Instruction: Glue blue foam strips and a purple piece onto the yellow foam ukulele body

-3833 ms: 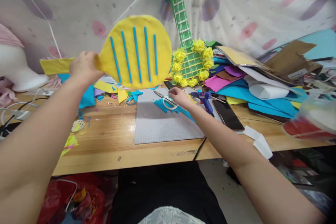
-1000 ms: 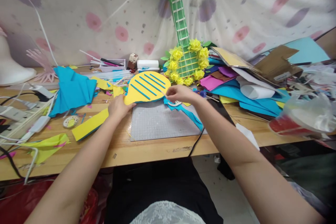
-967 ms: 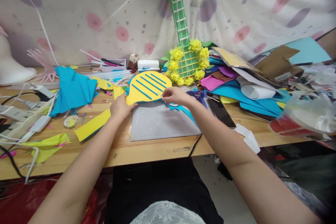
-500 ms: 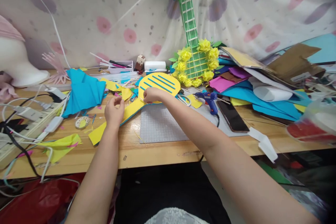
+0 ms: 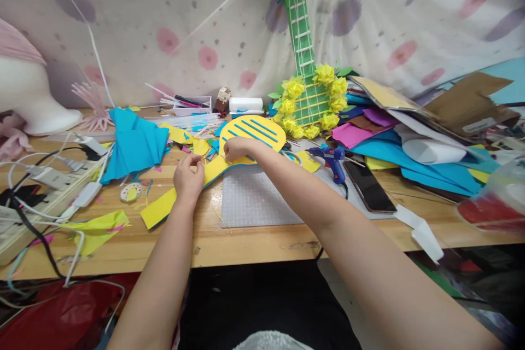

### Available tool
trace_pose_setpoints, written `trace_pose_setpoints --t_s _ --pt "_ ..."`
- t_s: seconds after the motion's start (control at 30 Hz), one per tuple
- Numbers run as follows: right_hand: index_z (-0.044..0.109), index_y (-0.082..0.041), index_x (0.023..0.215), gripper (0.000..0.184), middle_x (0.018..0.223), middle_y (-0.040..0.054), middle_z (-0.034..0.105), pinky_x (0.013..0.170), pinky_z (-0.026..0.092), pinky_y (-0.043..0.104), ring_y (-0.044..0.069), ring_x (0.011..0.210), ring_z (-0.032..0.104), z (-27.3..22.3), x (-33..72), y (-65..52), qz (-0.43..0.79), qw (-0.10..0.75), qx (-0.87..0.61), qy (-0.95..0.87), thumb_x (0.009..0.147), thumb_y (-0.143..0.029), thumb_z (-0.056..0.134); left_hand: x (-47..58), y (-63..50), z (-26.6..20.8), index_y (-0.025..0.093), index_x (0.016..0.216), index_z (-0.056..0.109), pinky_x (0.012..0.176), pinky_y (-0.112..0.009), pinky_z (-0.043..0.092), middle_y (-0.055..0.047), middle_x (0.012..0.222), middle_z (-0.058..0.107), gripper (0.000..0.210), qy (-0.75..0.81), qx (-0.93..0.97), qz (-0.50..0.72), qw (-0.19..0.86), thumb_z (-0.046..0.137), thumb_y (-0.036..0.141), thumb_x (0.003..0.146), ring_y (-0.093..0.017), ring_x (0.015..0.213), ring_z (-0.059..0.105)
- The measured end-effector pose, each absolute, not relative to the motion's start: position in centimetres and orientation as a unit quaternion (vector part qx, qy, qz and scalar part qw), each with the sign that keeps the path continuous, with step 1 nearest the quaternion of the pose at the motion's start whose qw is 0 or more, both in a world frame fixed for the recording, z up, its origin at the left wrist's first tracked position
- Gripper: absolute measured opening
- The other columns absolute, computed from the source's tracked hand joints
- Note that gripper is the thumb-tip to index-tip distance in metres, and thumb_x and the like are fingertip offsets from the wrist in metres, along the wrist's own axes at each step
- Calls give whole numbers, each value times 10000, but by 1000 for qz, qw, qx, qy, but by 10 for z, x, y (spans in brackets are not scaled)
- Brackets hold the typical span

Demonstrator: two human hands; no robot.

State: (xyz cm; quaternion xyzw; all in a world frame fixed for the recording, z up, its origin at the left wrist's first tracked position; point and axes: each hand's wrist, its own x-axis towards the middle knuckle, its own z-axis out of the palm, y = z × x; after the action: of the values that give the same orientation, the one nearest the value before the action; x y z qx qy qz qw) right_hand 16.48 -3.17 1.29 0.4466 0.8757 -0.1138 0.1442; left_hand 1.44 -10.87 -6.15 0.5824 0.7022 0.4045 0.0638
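Note:
A yellow guitar-shaped paper cutout with blue strips across its round body and a blue edge lies slanted on the desk, its neck toward the lower left. My right hand is closed where the neck meets the body, fingertips down at the surface. Whatever small thing it pinches is mostly hidden; a pale sliver shows beside the fingers. Over the neck is my left hand, with thumb and forefinger drawn together. I cannot make out what is between them. A grey cutting mat lies partly under the cutout.
A green paper guitar with yellow flowers leans at the back. To the right are a blue glue gun, a phone and stacked coloured paper. Blue crepe paper and a cabled power strip occupy the left.
My left hand has shifted slightly right along the neck, toward my right hand. My right hand stays at the same spot on the cutout. The whole view has moved a little.

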Motion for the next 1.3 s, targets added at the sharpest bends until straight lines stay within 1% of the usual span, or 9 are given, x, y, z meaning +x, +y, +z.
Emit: trace_pose_setpoints --t_s 0.2,0.33,0.57,0.83,0.97,1.1,1.2,1.3 --pt "697 -125 895 256 910 85 680 596 378 246 186 776 591 14 169 -29 -140 141 451 870 696 -238 581 24 -112 -59 193 879 602 821 -299 444 -51 906 638 199 694 592 406 57 440 226 768 -179 887 583" --pt "696 -131 892 267 882 85 682 599 385 255 188 752 592 9 171 -24 -152 114 454 871 682 -258 593 21 -111 -61 188 884 599 823 -290 443 -51 911 644 195 695 580 423 48 457 215 754 -173 871 588" --pt "696 -128 897 276 901 87 681 602 383 242 185 780 594 4 170 -22 -146 112 452 873 684 -274 599 22 -112 -62 188 860 605 807 -297 448 -49 871 646 171 695 586 414 47 478 214 748 -180 856 588" --pt "682 -96 972 321 999 106 665 628 391 236 196 846 596 17 168 -36 -124 144 453 871 697 -238 595 22 -108 -69 178 838 617 783 -311 448 -51 850 643 174 692 579 430 37 491 175 718 -192 817 598" --pt "695 -67 922 299 928 124 678 623 402 255 198 774 604 18 168 -39 -128 149 460 866 699 -227 575 22 -108 -69 178 826 614 781 -315 446 -50 838 642 163 693 581 424 40 491 169 719 -193 808 597" --pt "699 -62 902 285 852 111 689 608 408 254 176 690 601 17 170 -40 -145 140 463 863 692 -196 561 23 -108 -67 182 820 612 806 -322 438 -48 843 646 155 700 583 411 42 496 163 718 -197 829 596" --pt "700 -63 897 277 843 109 689 605 407 253 177 685 600 17 170 -41 -143 136 466 863 688 -189 566 23 -108 -68 182 823 614 804 -318 438 -50 844 646 159 701 583 409 42 496 164 719 -196 833 595" --pt "702 -67 881 255 864 116 685 615 405 258 191 720 602 16 169 -41 -131 134 467 864 690 -180 576 23 -107 -69 178 833 620 785 -315 444 -53 850 645 168 698 584 412 43 497 173 719 -196 821 595"
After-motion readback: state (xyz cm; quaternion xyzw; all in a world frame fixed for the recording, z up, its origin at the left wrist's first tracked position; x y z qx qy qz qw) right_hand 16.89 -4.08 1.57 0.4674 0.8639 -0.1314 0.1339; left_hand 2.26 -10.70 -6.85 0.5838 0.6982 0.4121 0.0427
